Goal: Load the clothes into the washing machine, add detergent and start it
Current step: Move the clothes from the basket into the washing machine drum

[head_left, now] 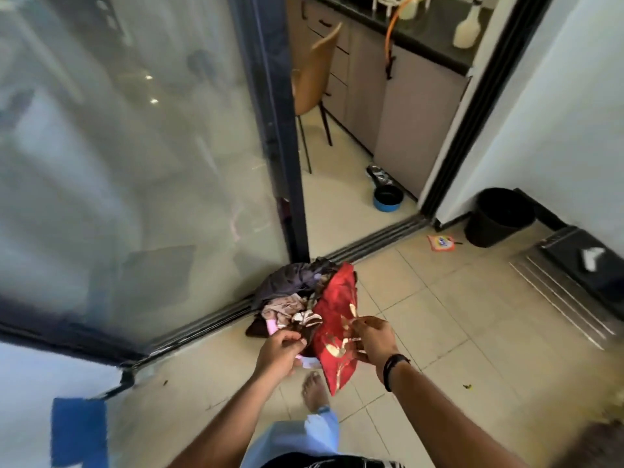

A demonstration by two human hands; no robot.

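By the sliding glass door lies the clothes pile; the left hand grips its near edge — just right, the right hand pinches the red cloth — detergent packet well beyond.

You hold a red cloth with pale leaf print hanging above a heap of dark and pink clothes on the floor beside the sliding-door track.
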